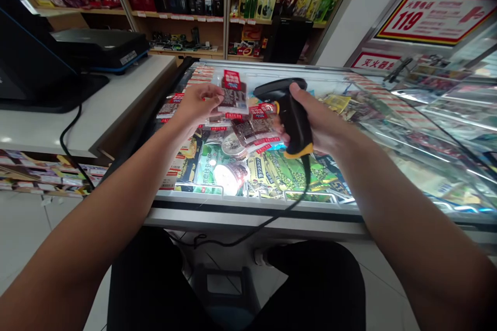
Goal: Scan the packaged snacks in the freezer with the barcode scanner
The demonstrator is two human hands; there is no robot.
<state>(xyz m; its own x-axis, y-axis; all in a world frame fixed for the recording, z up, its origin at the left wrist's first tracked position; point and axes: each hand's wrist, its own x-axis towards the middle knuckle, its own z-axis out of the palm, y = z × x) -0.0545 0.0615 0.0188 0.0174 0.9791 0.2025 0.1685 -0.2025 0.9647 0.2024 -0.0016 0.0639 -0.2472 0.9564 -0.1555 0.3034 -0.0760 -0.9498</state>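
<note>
Between the thumb and fingers of my left hand (202, 102) is a small clear snack packet (234, 94) with a red label, raised over the glass top. My right hand (310, 119) is wrapped around a black barcode scanner (295, 116) with yellow trim. The scanner's head points left, toward the packet, and sits apart from it. Below and between the hands lie more red-labelled packets (254, 126). From the scanner's handle a black cable (267, 223) loops down over the front edge. Part of my right fingers is hidden behind the handle.
A freezer cabinet (233, 227) stands in front of me, with coloured food bags (279, 170) under its glass. To the left is a white counter (124, 88) with a dark flat device (101, 44). Shelves (182, 15) of goods line the back. A stool (225, 284) is below.
</note>
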